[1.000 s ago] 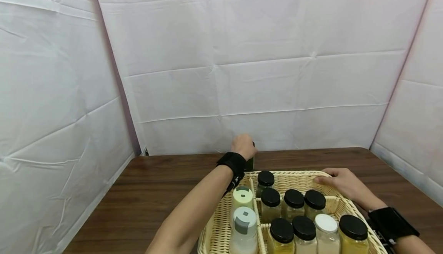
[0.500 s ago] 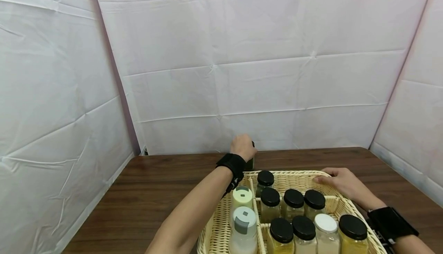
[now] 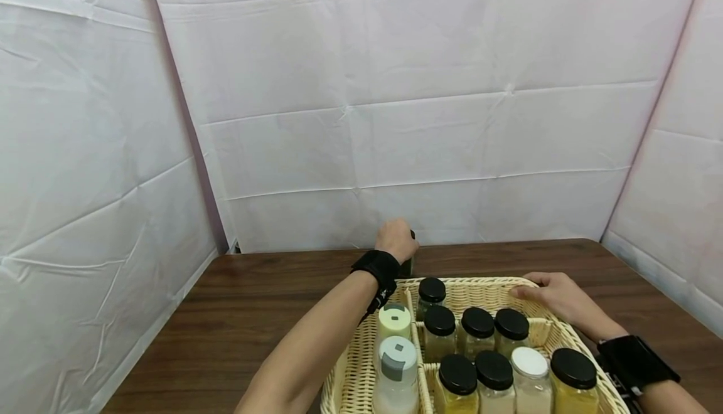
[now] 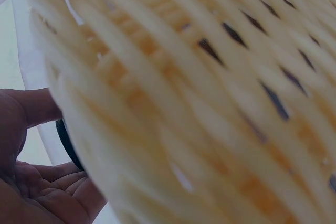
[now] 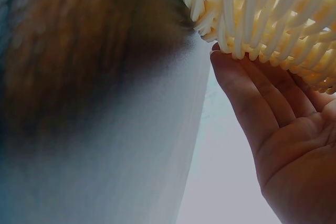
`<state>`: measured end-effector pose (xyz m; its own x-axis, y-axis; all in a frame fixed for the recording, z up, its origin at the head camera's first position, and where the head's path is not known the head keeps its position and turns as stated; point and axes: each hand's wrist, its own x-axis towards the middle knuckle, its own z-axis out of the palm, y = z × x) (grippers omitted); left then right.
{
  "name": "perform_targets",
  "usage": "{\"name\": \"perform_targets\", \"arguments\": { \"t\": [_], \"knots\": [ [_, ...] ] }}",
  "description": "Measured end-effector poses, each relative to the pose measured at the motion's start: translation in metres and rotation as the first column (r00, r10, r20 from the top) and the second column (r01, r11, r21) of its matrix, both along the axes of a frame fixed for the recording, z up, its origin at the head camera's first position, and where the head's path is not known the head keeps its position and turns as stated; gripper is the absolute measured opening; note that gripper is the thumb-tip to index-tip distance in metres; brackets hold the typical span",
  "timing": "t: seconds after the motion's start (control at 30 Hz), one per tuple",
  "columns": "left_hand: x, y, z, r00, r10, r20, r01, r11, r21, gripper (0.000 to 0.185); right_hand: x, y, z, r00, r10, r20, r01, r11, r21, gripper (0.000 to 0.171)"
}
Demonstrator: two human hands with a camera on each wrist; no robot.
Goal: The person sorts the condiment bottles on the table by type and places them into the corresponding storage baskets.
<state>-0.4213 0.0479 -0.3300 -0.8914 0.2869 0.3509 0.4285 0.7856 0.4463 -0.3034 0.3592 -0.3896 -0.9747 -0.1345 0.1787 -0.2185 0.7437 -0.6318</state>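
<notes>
Behind the basket's far side, my left hand (image 3: 396,240) grips what looks like a black-lidded jar (image 3: 406,268); the hand hides most of it. In the left wrist view, a dark curved edge (image 4: 68,145) shows between thumb and fingers, partly covered by the wicker. My right hand (image 3: 556,298) holds the far right corner of the pale woven basket (image 3: 486,283), thumb over the rim and fingers outside. Inside the basket stand several black-lidded jars (image 3: 477,329), a white-lidded jar (image 3: 531,376), and two pale bottles (image 3: 395,373) in the left compartment.
The basket stands on a dark wooden table (image 3: 237,332), which extends to its left and beyond it. White sheeting (image 3: 423,119) hangs behind the table and along both sides. Low dividers (image 3: 417,351) split the basket into compartments.
</notes>
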Motion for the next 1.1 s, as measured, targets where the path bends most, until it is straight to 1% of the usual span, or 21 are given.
{"name": "perform_targets", "arguments": {
  "t": [0.13, 0.27, 0.43, 0.53, 0.67, 0.93, 1.1],
  "knots": [
    [0.0, -0.003, 0.001, 1.0, -0.004, -0.01, 0.004, 1.0, 0.009, 0.062, 0.0, -0.001, 0.0, 1.0, 0.002, -0.004, -0.002, 1.0, 0.001, 0.037],
    [0.002, -0.005, 0.002, 0.999, -0.007, -0.044, 0.007, 1.0, -0.005, 0.061, 0.001, -0.002, 0.0, 1.0, 0.003, -0.001, -0.003, 1.0, -0.001, 0.046],
    [0.008, -0.004, 0.006, 0.994, -0.018, -0.106, 0.017, 1.0, -0.013, 0.061, 0.0, -0.001, 0.001, 1.0, -0.009, -0.006, 0.009, 1.0, 0.001, 0.045],
    [0.01, -0.004, 0.009, 0.992, -0.018, -0.122, 0.016, 1.0, -0.015, 0.06, 0.0, 0.0, 0.001, 1.0, -0.013, -0.008, 0.013, 1.0, 0.0, 0.045],
    [0.012, -0.004, 0.01, 0.994, -0.02, -0.111, 0.019, 1.0, -0.009, 0.06, 0.0, 0.001, 0.0, 1.0, -0.009, 0.0, 0.009, 1.0, 0.003, 0.043],
    [0.008, -0.003, 0.014, 0.997, -0.026, -0.069, 0.026, 1.0, 0.001, 0.059, -0.003, 0.001, 0.0, 1.0, -0.007, 0.005, 0.007, 1.0, 0.012, 0.036],
    [0.011, -0.002, 0.017, 0.998, -0.022, -0.058, 0.022, 1.0, -0.005, 0.058, -0.003, 0.002, -0.001, 1.0, -0.006, 0.01, 0.006, 1.0, 0.011, 0.035]
  ]
}}
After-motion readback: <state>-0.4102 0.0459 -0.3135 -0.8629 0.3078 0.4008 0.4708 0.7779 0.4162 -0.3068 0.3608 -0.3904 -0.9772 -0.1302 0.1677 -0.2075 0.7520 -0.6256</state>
